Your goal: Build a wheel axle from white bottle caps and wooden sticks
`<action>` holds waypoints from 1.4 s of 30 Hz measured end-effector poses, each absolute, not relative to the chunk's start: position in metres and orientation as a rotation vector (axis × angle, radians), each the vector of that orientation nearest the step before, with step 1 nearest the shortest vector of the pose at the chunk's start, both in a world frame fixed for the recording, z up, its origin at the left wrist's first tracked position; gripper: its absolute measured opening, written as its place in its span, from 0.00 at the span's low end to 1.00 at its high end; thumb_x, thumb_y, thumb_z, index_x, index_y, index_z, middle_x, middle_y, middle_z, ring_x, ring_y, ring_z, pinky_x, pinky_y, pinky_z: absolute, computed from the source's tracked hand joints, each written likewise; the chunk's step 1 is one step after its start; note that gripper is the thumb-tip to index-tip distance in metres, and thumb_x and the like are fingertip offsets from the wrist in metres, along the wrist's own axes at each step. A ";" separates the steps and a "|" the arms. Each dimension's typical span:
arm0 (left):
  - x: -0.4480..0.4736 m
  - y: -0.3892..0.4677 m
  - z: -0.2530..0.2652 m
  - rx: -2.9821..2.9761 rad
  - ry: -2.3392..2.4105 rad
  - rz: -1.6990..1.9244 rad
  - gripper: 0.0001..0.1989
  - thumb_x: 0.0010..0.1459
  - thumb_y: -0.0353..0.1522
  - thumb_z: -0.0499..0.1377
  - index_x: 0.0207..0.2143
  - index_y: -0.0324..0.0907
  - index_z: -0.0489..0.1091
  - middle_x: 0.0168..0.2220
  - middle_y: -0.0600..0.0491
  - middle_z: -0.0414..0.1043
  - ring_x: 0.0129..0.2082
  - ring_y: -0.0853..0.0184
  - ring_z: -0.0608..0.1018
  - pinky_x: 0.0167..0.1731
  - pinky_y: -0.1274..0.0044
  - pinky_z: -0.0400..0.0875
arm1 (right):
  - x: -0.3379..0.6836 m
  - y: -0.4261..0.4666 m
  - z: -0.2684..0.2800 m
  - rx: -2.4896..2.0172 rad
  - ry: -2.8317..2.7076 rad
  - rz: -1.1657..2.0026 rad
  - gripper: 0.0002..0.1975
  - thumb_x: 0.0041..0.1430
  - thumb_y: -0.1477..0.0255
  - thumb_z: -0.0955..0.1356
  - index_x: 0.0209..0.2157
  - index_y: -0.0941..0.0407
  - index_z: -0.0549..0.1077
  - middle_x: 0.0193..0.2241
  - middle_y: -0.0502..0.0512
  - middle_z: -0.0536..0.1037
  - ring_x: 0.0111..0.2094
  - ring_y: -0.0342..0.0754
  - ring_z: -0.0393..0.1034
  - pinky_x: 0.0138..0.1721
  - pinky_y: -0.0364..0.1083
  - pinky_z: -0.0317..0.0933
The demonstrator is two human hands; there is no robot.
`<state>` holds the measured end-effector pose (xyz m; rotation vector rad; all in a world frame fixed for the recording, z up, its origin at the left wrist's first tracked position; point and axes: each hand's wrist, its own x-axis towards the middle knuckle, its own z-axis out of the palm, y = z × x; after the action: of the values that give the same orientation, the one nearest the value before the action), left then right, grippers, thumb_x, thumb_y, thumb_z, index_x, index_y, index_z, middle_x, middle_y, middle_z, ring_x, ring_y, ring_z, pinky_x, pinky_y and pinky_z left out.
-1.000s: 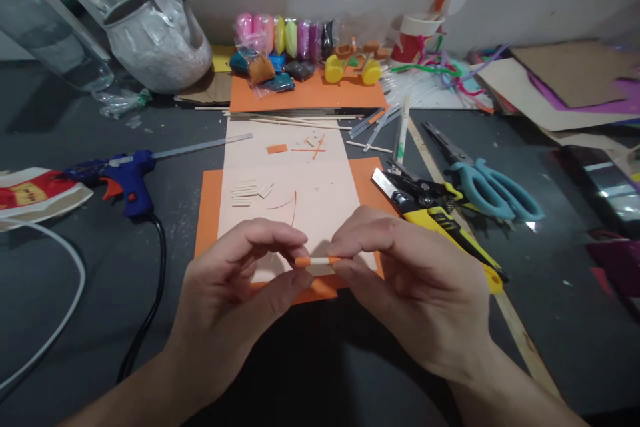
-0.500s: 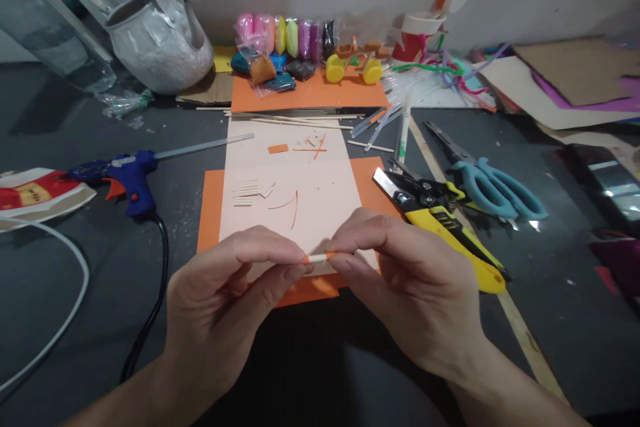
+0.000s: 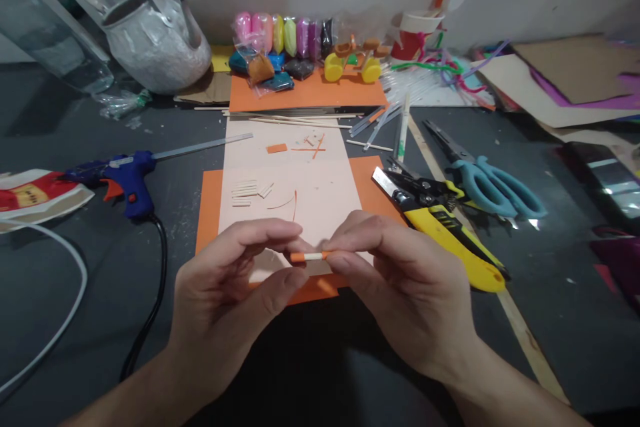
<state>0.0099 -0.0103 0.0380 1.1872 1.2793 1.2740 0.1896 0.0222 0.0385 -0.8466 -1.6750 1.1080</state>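
A short wooden stick with orange bands around both ends is held level above the pale sheet. My right hand pinches its right end between thumb and index finger. At the other end, my left hand has its thumb and index finger apart, with the orange band showing between them. Whether another left fingertip touches the stick from behind, I cannot tell. Beyond the hands, several short cut sticks and thin orange strips lie on the pale paper.
To the left lies a blue glue gun with its cord. Yellow-handled cutters and blue scissors lie to the right. Along the back stand a metal kettle, bagged colored clay and a paper cup.
My left thumb and index finger have spread apart, uncovering the orange band on the stick's left end. The right hand keeps its pinch, shifted slightly left.
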 end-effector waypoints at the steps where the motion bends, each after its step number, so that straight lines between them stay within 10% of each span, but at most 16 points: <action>1: 0.010 -0.010 0.038 1.196 1.273 1.268 0.12 0.56 0.26 0.68 0.40 0.52 0.79 0.36 0.59 0.81 0.36 0.70 0.81 0.37 0.82 0.76 | 0.190 0.023 0.039 -0.854 -1.671 1.110 0.05 0.66 0.77 0.69 0.34 0.57 0.74 0.28 0.49 0.76 0.29 0.40 0.70 0.30 0.41 0.63; 31: 0.015 -0.010 0.039 1.107 1.361 1.235 0.05 0.54 0.28 0.69 0.29 0.48 0.80 0.29 0.58 0.81 0.27 0.71 0.80 0.24 0.83 0.69 | 0.192 0.027 0.043 -0.785 -1.962 0.775 0.05 0.63 0.80 0.69 0.37 0.56 0.74 0.28 0.52 0.76 0.31 0.45 0.69 0.32 0.44 0.64; 42: 0.010 -0.005 0.029 0.760 1.171 1.211 0.03 0.57 0.30 0.67 0.31 0.48 0.79 0.26 0.60 0.80 0.29 0.73 0.81 0.34 0.84 0.75 | 0.195 0.027 0.042 -0.945 -1.808 0.770 0.06 0.67 0.73 0.70 0.45 0.56 0.76 0.33 0.50 0.77 0.34 0.42 0.71 0.37 0.42 0.65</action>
<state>0.0102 -0.0051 0.0294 0.7596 1.1712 1.2109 0.1949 0.0270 0.0420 -0.9455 -1.8079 0.7700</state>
